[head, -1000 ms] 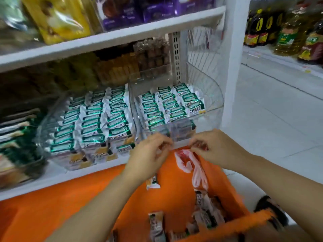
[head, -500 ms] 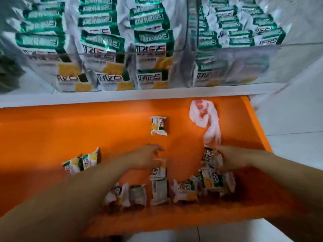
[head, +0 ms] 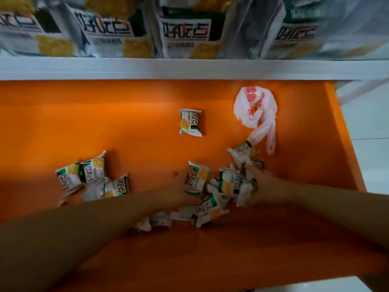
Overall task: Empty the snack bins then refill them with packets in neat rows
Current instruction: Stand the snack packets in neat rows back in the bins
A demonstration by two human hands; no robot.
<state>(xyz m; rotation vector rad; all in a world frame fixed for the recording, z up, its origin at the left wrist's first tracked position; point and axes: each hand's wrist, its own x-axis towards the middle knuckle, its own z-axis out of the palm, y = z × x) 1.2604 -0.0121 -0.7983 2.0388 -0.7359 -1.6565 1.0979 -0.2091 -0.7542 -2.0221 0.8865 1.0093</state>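
Note:
Several white, green and yellow snack packets lie scattered on the orange bottom shelf (head: 126,127). One packet (head: 190,122) lies alone near the middle. A small group of packets (head: 92,175) sits at the left, and a pile of packets (head: 207,209) lies between my hands. My left hand (head: 175,187) is blurred and grips a packet (head: 196,178) at the pile's left side. My right hand (head: 266,182) reaches into the pile's right side, its fingers round a clump of packets (head: 231,183). Clear snack bins (head: 189,28) full of the same packets stand above, on the white shelf.
A crumpled white plastic bag with red print (head: 255,108) lies at the orange shelf's back right. The white shelf edge (head: 189,68) runs across just above. The orange shelf's right wall (head: 345,140) borders pale floor tiles (head: 370,123).
The view dropped from the bins to the orange shelf and moved closer. Both hands went down from the bin front into the packet pile and closed in on it.

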